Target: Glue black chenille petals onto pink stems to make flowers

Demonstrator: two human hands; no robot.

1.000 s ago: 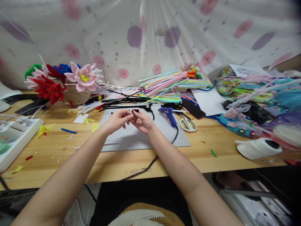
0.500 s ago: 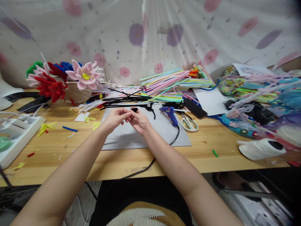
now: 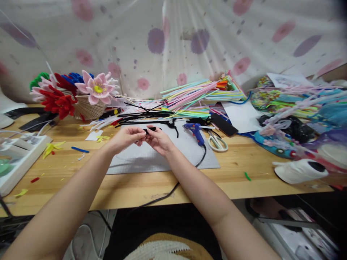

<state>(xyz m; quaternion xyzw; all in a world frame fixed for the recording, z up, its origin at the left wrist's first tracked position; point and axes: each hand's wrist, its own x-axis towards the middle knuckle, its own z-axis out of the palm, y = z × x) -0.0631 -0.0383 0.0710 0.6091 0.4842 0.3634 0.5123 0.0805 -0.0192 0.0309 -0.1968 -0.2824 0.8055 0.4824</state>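
A short black pipe cleaner piece (image 3: 154, 129) is pinched between my two hands, above the back half of a grey mat (image 3: 141, 163). My left hand (image 3: 127, 139) closes thumb and fingertips on its left end. From the other side my right hand (image 3: 159, 141) grips it, a dark end showing past the thumb. The fingers hide most of the piece. Just behind my hands lies a loose bunch of black pipe cleaners (image 3: 148, 115). On the mat's right part rests a blue glue gun (image 3: 197, 133), its black cord running toward the front edge.
Scissors (image 3: 218, 143) and a dark phone (image 3: 223, 124) lie right of the glue gun. Coloured pipe cleaners (image 3: 192, 94) are piled at the back. Fuzzy flowers (image 3: 99, 88) and a white power strip (image 3: 25, 157) occupy the left. A white thread spool (image 3: 300, 171) lies at right.
My left hand has moved slightly left, and its fingertips have drawn a little apart from the right ones. More of the black piece shows between them.
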